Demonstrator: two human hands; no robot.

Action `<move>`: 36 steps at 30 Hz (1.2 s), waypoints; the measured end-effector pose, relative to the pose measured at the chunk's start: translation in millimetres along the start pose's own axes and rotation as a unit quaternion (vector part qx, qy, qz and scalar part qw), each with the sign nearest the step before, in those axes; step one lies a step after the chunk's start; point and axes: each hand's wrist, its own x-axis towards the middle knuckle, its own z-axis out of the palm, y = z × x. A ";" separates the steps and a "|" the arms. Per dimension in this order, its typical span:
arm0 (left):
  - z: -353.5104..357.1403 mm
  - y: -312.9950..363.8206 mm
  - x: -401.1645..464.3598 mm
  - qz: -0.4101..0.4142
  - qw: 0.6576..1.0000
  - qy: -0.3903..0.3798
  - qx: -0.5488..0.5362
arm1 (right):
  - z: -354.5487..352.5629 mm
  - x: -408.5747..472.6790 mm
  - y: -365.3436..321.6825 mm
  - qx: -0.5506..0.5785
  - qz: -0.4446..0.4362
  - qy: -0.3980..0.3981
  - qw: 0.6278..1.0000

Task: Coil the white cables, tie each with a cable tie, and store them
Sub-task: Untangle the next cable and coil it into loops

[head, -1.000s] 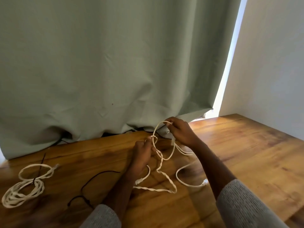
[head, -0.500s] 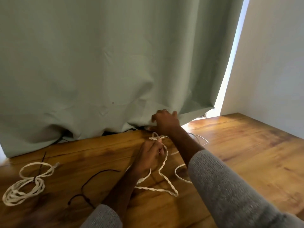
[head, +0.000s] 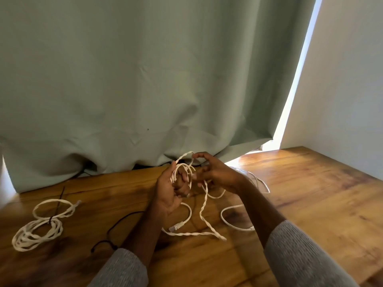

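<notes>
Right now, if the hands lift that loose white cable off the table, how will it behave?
Probably floppy: the white cable sags in curves from the left hand and right hand. Likely light. Its twisted stretch may spring or tangle; the plug would dangle.

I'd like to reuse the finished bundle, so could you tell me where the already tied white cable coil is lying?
In the head view, the tied coil lies on the wooden table at far left, beyond the left hand.
</notes>
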 end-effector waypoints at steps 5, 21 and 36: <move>-8.3 8.1 -1.4 -0.002 1.000 0.007 -0.016 | 0.9 -13.7 -4.1 -0.061 -0.031 0.127 0.990; -9.4 -3.3 -8.3 0.003 0.962 0.159 0.224 | 5.9 -73.4 28.8 -0.214 -0.151 0.191 0.946; -9.1 -8.9 -9.0 0.006 0.963 0.168 0.213 | 49.6 -61.5 48.3 -0.318 0.088 0.116 0.937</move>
